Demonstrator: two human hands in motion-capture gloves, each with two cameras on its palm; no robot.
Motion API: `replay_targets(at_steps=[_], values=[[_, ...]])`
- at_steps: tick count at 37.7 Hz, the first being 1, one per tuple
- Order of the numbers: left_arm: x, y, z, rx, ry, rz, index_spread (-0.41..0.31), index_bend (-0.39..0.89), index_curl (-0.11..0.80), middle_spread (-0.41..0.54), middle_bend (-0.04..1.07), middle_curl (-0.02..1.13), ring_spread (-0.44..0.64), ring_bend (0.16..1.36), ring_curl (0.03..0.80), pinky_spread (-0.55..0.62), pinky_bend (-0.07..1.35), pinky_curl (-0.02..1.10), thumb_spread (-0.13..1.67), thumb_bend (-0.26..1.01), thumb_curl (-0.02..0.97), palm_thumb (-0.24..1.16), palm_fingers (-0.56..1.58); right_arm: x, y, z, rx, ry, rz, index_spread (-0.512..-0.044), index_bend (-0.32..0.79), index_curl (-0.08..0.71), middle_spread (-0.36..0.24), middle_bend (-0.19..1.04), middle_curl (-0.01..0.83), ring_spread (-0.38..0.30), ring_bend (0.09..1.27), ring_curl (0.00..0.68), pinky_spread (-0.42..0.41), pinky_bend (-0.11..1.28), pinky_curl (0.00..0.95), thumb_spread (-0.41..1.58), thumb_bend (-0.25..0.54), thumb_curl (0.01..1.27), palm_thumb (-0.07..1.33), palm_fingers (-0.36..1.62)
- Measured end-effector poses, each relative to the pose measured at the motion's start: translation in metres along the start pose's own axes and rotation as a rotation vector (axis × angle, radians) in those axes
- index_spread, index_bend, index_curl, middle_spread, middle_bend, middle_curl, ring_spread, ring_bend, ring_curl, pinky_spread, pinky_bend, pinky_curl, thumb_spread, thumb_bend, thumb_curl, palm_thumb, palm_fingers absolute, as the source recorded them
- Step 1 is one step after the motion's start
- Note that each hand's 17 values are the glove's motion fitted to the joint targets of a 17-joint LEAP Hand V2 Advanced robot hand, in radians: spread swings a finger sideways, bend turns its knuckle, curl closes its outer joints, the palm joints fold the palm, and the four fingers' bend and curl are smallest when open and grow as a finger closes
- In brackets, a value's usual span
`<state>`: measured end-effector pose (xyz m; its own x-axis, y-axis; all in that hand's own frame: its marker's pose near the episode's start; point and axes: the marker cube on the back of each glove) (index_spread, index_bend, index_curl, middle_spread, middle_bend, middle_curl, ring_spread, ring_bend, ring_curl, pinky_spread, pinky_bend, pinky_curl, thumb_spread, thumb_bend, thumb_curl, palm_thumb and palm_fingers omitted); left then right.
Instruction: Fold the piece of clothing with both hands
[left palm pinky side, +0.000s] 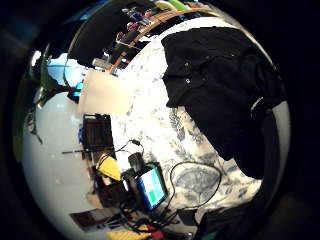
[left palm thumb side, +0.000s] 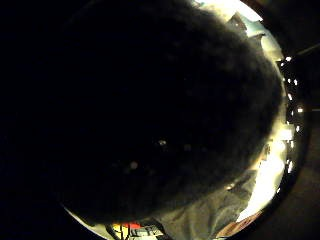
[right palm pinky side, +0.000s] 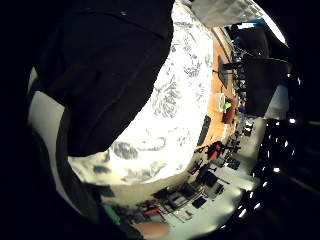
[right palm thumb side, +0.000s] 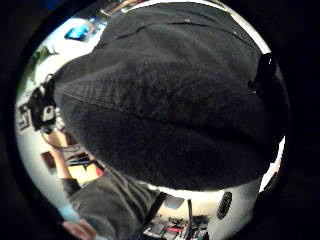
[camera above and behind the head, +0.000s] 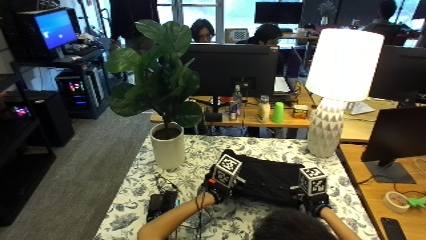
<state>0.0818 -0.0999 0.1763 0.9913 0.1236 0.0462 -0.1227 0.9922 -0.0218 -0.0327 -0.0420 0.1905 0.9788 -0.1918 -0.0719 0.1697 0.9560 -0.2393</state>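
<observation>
Left hand (camera above and behind the head: 214, 190) and right hand (camera above and behind the head: 317, 201) rest at the near edge of the black garment (camera above and behind the head: 266, 179), which lies on the floral tablecloth (camera above and behind the head: 200, 155) before the lamp (camera above and behind the head: 336, 90). Finger positions cannot be determined. Fabric appears soft, light, limp; grasp near corners.

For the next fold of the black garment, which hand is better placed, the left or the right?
Neither clearly. The left hand and the right hand sit at opposite near corners of the black garment, so probably both should lift together.
</observation>
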Motion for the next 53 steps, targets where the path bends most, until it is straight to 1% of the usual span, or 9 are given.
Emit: replay_targets(at_steps=[6, 12, 19, 23, 31, 35, 41, 46, 53], values=[[0.013, 0.060, -0.044, -0.068, -0.044, 0.077, -0.256, 0.15, 0.369, -0.344, 0.65, 0.57, -0.36, 0.75, 0.439, -0.35, 0.42, 0.41, 1.61, 0.36, 0.147, 0.40, 1.19, -0.015, 0.060, -0.056, -0.130, 0.011, -0.091, -0.255, 0.24, 0.376, -0.176, 0.36, 0.458, -0.213, 0.59, 0.440, -0.264, 0.50, 0.408, 0.55, 0.083, 0.51, 1.00, 1.28], [0.011, 0.085, -0.086, -0.149, -0.098, 0.095, -0.253, 0.14, 0.376, -0.345, 0.64, 0.59, -0.37, 0.76, 0.449, -0.35, 0.42, 0.42, 1.61, 0.38, 0.139, 0.39, 1.19, 0.001, 0.063, -0.099, -0.202, -0.029, -0.100, -0.261, 0.24, 0.412, -0.185, 0.37, 0.475, -0.230, 0.58, 0.446, -0.291, 0.50, 0.413, 0.44, 0.039, 0.56, 1.02, 1.29], [-0.003, 0.021, -0.105, -0.206, -0.087, 0.005, -0.249, 0.14, 0.383, -0.349, 0.64, 0.61, -0.37, 0.76, 0.457, -0.36, 0.42, 0.43, 1.61, 0.41, 0.133, 0.37, 1.19, 0.015, 0.007, -0.137, -0.188, 0.082, 0.036, -0.262, 0.24, 0.446, -0.196, 0.37, 0.485, -0.253, 0.58, 0.452, -0.309, 0.50, 0.417, 0.36, -0.010, 0.60, 1.03, 1.30], [-0.018, -0.043, -0.073, -0.216, -0.112, -0.106, -0.248, 0.14, 0.385, -0.351, 0.63, 0.62, -0.37, 0.77, 0.461, -0.36, 0.42, 0.43, 1.61, 0.43, 0.130, 0.36, 1.19, 0.018, -0.041, -0.128, -0.162, 0.108, 0.144, -0.262, 0.23, 0.461, -0.199, 0.37, 0.489, -0.253, 0.58, 0.455, -0.312, 0.50, 0.419, 0.33, -0.022, 0.62, 1.03, 1.30], [-0.050, -0.087, -0.016, -0.236, -0.214, -0.386, -0.252, 0.14, 0.390, -0.352, 0.62, 0.63, -0.36, 0.73, 0.456, -0.34, 0.38, 0.42, 1.61, 0.45, 0.123, 0.34, 1.13, 0.005, -0.077, -0.097, 0.067, 0.080, 0.302, -0.266, 0.18, 0.476, -0.208, 0.35, 0.489, -0.247, 0.58, 0.458, -0.310, 0.50, 0.421, 0.34, -0.030, 0.66, 1.01, 1.25], [-0.071, -0.105, -0.007, -0.164, -0.173, -0.427, -0.211, 0.10, 0.371, -0.311, 0.45, 0.59, -0.33, 0.65, 0.445, -0.31, 0.43, 0.44, 1.54, 0.42, 0.120, 0.30, 0.89, 0.023, -0.092, -0.097, 0.292, 0.084, 0.332, -0.267, 0.08, 0.429, -0.185, 0.19, 0.445, -0.215, 0.58, 0.456, -0.277, 0.56, 0.431, 0.52, -0.010, 0.66, 1.02, 1.02], [-0.102, -0.101, -0.061, 0.004, -0.090, -0.503, -0.162, 0.07, 0.335, -0.254, 0.28, 0.54, -0.29, 0.62, 0.431, -0.26, 0.48, 0.45, 1.34, 0.26, 0.091, 0.13, 0.74, 0.040, -0.050, -0.119, 0.189, 0.010, 0.320, -0.264, 0.05, 0.374, -0.158, 0.15, 0.418, -0.186, 0.59, 0.456, -0.236, 0.60, 0.439, 0.71, -0.021, 0.65, 0.99, 0.97], [-0.099, -0.091, -0.101, 0.086, -0.016, -0.452, -0.143, 0.08, 0.306, -0.230, 0.20, 0.49, -0.27, 0.60, 0.410, -0.24, 0.47, 0.44, 1.21, 0.19, 0.109, 0.11, 0.74, 0.078, -0.057, -0.123, 0.154, -0.006, 0.349, -0.261, 0.06, 0.334, -0.142, 0.17, 0.412, -0.165, 0.60, 0.452, -0.207, 0.58, 0.429, 0.84, -0.022, 0.63, 0.95, 0.95], [-0.052, -0.086, -0.046, -0.026, 0.030, -0.246, -0.132, 0.14, 0.307, -0.166, 0.11, 0.44, -0.21, 0.55, 0.398, -0.20, 0.48, 0.44, 1.13, 0.13, 0.136, 0.13, 0.66, 0.094, -0.030, -0.103, 0.005, -0.084, 0.478, -0.264, 0.07, 0.292, -0.119, 0.18, 0.413, -0.144, 0.55, 0.437, -0.166, 0.58, 0.421, 1.01, -0.037, 0.59, 0.87, 0.90]])
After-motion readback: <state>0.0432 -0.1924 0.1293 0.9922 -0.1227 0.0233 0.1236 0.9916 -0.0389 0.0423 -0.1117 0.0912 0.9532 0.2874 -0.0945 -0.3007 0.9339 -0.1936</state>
